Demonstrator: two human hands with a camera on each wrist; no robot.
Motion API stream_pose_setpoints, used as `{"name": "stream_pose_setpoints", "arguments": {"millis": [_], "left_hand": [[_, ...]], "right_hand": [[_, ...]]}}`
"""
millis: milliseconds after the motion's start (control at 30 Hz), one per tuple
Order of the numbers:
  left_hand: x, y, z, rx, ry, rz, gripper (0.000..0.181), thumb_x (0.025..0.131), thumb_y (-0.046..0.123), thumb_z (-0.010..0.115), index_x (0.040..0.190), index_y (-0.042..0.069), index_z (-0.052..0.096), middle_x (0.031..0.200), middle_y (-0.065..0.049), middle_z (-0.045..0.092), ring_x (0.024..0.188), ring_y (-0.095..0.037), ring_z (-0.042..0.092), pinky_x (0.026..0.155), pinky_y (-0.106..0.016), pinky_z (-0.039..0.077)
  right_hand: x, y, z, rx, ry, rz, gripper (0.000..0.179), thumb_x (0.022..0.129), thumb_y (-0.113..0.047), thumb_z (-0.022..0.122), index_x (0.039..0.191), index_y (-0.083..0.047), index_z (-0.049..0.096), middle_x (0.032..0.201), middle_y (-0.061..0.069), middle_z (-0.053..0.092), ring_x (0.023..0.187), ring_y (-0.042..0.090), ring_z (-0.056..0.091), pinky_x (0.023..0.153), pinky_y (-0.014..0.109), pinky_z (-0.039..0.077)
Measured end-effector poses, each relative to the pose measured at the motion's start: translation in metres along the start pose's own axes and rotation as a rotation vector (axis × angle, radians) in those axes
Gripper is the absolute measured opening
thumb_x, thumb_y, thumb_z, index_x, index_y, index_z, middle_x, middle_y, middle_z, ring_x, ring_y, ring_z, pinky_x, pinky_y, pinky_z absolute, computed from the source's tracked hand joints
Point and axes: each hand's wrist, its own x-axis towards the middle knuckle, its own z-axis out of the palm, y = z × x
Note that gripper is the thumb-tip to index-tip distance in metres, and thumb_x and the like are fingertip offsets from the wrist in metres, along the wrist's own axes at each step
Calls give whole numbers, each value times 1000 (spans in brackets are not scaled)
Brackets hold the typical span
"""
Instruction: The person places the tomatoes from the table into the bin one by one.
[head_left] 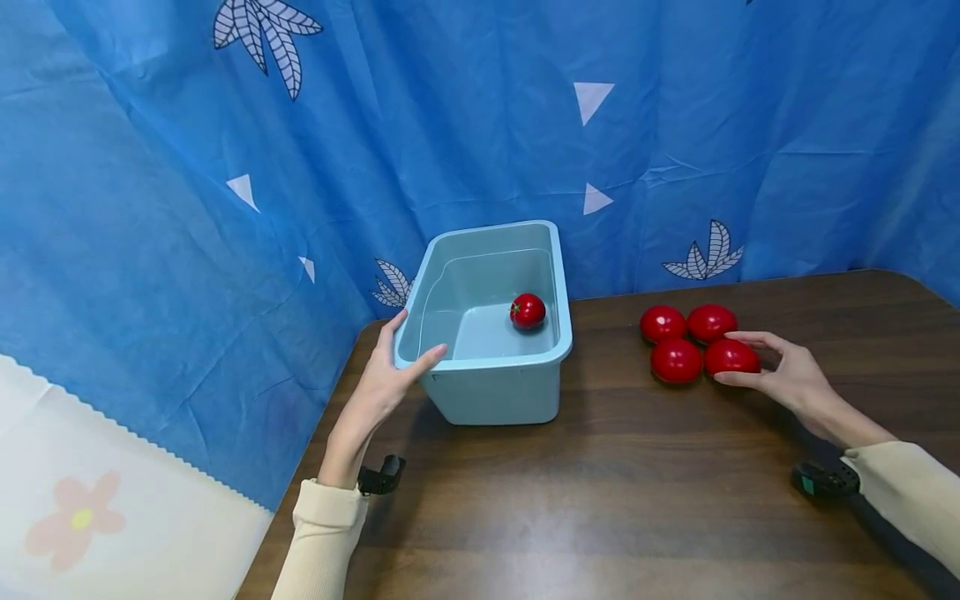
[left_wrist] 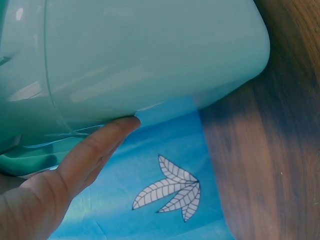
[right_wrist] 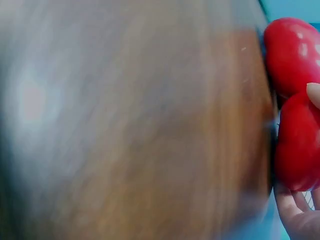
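Head view: the right hand (head_left: 797, 382) pinches a tomato (head_left: 731, 357), the left hand (head_left: 381, 382) grips the bin (head_left: 495, 397); picking up seems underway, probably calling for a lift next.

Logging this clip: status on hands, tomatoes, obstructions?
Left hand touching bin. Right hand pinching front-right tomato. One tomato inside bin. Possibly in the way: neighbouring tomato, bin side.

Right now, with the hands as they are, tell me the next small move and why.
Probably the right hand should lift its tomato straight up. Its thumb and fingers are already on opposite sides of the tomato, and three other tomatoes sit close by, so a sideways drag could nudge them. The left hand is at the tub.
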Motion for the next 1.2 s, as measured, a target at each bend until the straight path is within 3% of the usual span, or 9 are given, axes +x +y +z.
{"name": "stream_pose_setpoints", "arguments": {"millis": [100, 267, 433, 500, 567, 633, 800, 1000, 1200], "left_hand": [[-1, 0, 0, -5, -2, 2, 100, 94, 49, 75, 168, 17, 15, 165, -16, 30, 142, -37, 40, 116, -61, 38], [-1, 0, 0, -8, -3, 0, 101, 94, 50, 75, 168, 18, 15, 165, -16, 30, 143, -37, 40, 116, -60, 37], [-1, -1, 0, -12, -5, -9, 102, 93, 51, 75, 168, 18, 15, 165, -15, 29, 144, -36, 39, 117, -60, 37], [0, -1, 0, -16, -6, -12, 102, 93, 51, 75, 168, 18, 14, 166, -15, 29, 144, -37, 39, 117, -61, 37], [0, -1, 0, -19, -9, -13, 102, 93, 51, 75, 168, 19, 14, 166, -15, 28, 144, -37, 39, 116, -61, 37], [0, -1, 0, -23, -10, -13, 102, 93, 51, 75, 168, 19, 13, 166, -15, 28, 144, -37, 39, 116, -61, 37], [-1, 1, 0, -27, -12, -16, 102, 93, 50, 75, 168, 18, 13, 166, -16, 28, 144, -37, 39, 116, -61, 37], [-2, 1, -1, -26, -8, -14, 102, 93, 49, 76, 168, 18, 14, 167, -15, 28, 145, -36, 38, 117, -61, 36], [-2, 1, -1, -35, -8, -8, 101, 93, 48, 76, 168, 18, 15, 166, -14, 29, 145, -37, 38, 116, -61, 37]], "right_hand": [[0, -1, -3, 22, 15, 31, 74, 96, -35, 78, 155, -7, 42, 149, 23, 43, 120, 35, 44, 81, 31, 48], [0, -4, -7, 86, 33, 45, 69, 96, -34, 78, 156, -22, 46, 141, -2, 45, 118, 19, 41, 78, 16, 48], [3, -17, -8, 130, 31, 43, 71, 98, -33, 76, 160, -27, 42, 148, 1, 41, 123, 21, 40, 83, 16, 49], [5, -27, -8, 142, 17, 44, 73, 98, -34, 75, 161, -29, 39, 151, 3, 39, 129, 29, 40, 95, 27, 51], [8, -40, -6, 155, 3, 47, 74, 99, -35, 75, 162, -31, 37, 152, 1, 39, 136, 36, 36, 104, 39, 49], [11, -54, -4, 183, -14, 44, 75, 99, -35, 74, 163, -31, 36, 154, 2, 38, 141, 38, 33, 106, 38, 49], [23, -98, 12, 277, -36, 5, 76, 98, -33, 76, 163, -30, 37, 164, 11, 33, 143, 33, 35, 88, 15, 53], [38, -158, 35, 357, -73, -69, 75, 95, -29, 80, 160, -27, 42, 165, 8, 31, 148, 36, 33, 90, 21, 54], [50, -212, 59, 455, -115, -160, 73, 93, -21, 81, 157, -25, 46, 162, 3, 38, 144, 28, 37, 103, 30, 53]]}}
